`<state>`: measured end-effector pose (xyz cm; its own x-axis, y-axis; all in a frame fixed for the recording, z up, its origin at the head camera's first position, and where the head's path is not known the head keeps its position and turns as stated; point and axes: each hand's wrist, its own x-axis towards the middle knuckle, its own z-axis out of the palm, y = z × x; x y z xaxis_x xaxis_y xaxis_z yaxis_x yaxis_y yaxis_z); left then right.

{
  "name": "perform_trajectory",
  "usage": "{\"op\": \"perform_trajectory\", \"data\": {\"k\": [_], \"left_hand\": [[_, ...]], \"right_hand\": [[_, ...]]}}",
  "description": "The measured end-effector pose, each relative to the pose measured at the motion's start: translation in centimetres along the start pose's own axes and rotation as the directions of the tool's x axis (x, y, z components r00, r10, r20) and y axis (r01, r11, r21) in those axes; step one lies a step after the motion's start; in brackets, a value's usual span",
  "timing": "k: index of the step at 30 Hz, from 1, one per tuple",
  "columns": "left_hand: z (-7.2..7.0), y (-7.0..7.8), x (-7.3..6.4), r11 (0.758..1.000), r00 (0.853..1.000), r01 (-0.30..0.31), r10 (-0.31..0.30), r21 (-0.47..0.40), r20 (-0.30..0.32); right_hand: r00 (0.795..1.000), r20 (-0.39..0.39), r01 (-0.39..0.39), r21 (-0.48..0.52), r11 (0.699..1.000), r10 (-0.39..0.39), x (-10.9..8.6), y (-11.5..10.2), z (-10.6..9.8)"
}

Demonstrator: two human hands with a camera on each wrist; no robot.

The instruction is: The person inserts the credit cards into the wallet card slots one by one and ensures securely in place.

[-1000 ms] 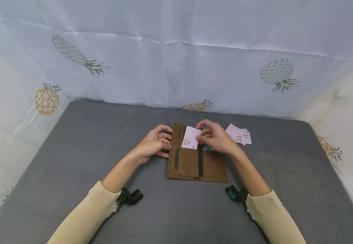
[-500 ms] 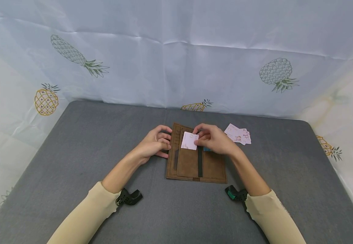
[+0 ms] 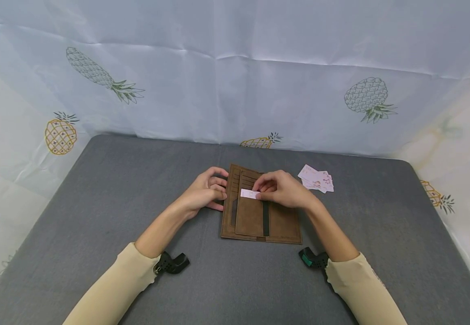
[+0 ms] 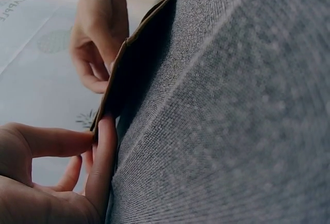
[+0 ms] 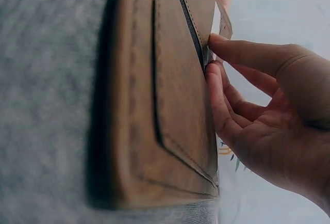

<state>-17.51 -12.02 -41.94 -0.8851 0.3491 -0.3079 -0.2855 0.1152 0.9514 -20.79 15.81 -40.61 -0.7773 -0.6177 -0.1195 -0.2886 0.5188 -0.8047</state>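
A brown wallet [image 3: 251,221] lies unfolded on the grey table, with card slots and a dark strap on its inner panel. My left hand [image 3: 205,190] holds its left edge; in the left wrist view, the thumb and a finger pinch the rim of the wallet [image 4: 126,48]. Between thumb and fingers, my right hand [image 3: 284,189] pinches a pale pink card [image 3: 248,193], whose lower part is hidden inside a slot of the inner panel. Seen from the right wrist, the card [image 5: 216,15] shows only as a thin light sliver beyond the fingertips.
Several pink printed cards [image 3: 317,179] lie overlapping on the grey table [image 3: 137,176], right of the wallet. Behind the table hangs a white curtain [image 3: 202,99] with pineapple prints. Black wrist devices sit at both cuffs.
The right hand has moved down and slightly left, and the card has slid down into the wallet slot until only its top strip shows. The left hand stays on the wallet edge.
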Motion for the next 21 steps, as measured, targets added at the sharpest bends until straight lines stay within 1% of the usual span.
{"op": "perform_trajectory", "data": {"k": [12, 16, 21], "left_hand": [[0.04, 0.05, -0.11, 1.000, 1.000, -0.005, 0.005, 0.022, 0.002], [0.08, 0.09, -0.17, 1.000, 1.000, -0.010, 0.010, 0.025, 0.001], [0.10, 0.11, -0.21, 1.000, 1.000, -0.009, 0.009, 0.029, -0.001]], "right_hand": [[1.000, 0.006, 0.014, -0.015, 1.000, -0.014, -0.06, 0.19, -0.10], [1.000, 0.009, 0.020, 0.003, 1.000, -0.020, -0.11, 0.22, -0.20], [0.999, -0.007, 0.047, 0.041, 0.998, -0.047, -0.19, 0.40, -0.43]]}}
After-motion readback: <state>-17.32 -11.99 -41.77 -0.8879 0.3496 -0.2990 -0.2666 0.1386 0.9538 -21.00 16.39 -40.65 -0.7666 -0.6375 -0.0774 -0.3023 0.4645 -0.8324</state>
